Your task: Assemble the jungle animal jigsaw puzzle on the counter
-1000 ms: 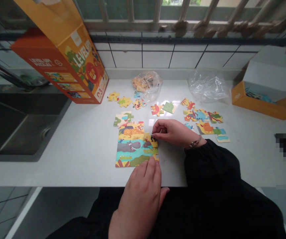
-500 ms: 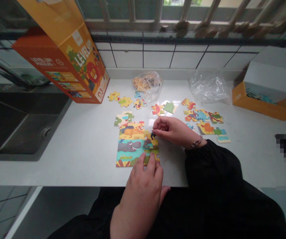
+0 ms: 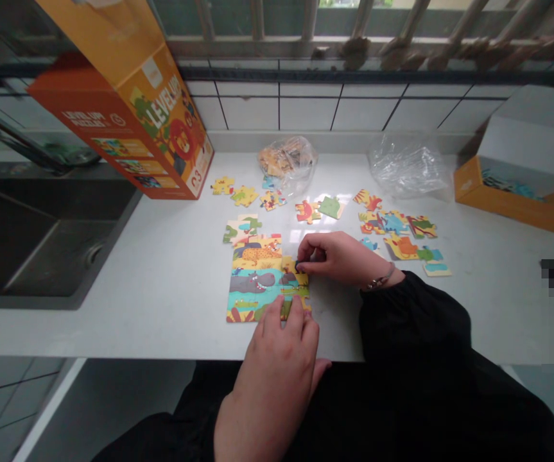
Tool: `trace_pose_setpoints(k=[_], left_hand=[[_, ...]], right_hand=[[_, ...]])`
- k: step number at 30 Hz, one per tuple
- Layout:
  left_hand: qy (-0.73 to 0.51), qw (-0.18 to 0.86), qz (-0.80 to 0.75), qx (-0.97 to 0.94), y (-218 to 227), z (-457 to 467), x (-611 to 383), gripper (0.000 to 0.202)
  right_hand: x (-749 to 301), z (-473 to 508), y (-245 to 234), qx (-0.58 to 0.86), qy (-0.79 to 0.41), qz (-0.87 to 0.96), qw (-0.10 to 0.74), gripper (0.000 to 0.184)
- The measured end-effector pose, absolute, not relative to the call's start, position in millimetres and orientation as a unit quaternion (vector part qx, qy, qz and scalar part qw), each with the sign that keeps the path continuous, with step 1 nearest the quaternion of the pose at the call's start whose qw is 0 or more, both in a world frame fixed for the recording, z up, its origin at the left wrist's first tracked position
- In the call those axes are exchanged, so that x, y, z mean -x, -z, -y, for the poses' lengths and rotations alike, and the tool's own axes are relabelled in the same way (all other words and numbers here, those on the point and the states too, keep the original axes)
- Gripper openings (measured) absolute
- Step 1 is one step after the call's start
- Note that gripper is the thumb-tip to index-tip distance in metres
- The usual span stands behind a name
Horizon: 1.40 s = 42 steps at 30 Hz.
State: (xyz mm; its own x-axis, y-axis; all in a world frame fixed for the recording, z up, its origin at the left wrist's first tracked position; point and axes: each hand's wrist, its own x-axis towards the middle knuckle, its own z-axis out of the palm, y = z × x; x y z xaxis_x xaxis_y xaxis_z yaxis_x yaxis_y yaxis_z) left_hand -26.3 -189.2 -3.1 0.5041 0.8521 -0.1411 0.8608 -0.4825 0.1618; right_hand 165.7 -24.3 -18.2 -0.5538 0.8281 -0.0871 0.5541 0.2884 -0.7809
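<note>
A partly joined animal jigsaw [image 3: 257,277] lies on the white counter [image 3: 171,282] in front of me. My left hand [image 3: 281,359] rests with fingers stretched flat on the jigsaw's lower right edge. My right hand [image 3: 337,256] pinches a puzzle piece [image 3: 300,266] at the jigsaw's right side, pressing it against the joined part. Loose pieces [image 3: 397,234] lie to the right of that hand, and several more [image 3: 242,194] lie farther back.
An orange puzzle box [image 3: 127,109] leans at the back left beside a dark sink [image 3: 31,237]. Two clear plastic bags [image 3: 289,160] [image 3: 406,163] sit by the tiled wall. An open orange box tray [image 3: 512,196] stands at the right.
My left hand slid forward onto the jigsaw's lower edge. My right hand lifted its piece slightly, then brought it back down against the jigsaw's right side.
</note>
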Motion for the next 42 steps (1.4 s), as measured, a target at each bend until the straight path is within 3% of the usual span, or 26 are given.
trace_pose_setpoints(k=[10, 19, 24, 31, 36, 42], left_hand=[[0.016, 0.110, -0.493, -0.863, 1, 185, 27, 0.061], [0.001, 0.123, -0.495, -0.860, -1, 185, 28, 0.059], [-0.013, 0.129, -0.500, -0.856, -2, 181, 29, 0.050], [0.007, 0.122, -0.496, -0.860, -6, 176, 29, 0.054], [0.015, 0.120, -0.498, -0.859, -12, 171, 28, 0.052], [-0.035, 0.094, -0.503, -0.858, -40, 120, 48, 0.033]], right_hand=[[-164, 27, 18, 0.397, -0.315, 0.847, 0.164, 0.025], [-165, 27, 20, 0.395, -0.314, 0.851, 0.147, 0.031], [-165, 26, 21, 0.387, -0.308, 0.858, 0.142, 0.025], [-164, 26, 20, 0.377, -0.311, 0.860, 0.147, 0.013], [-168, 22, 16, 0.436, -0.270, 0.824, 0.240, 0.040], [-187, 12, 18, 0.549, -0.207, 0.721, 0.369, 0.068]])
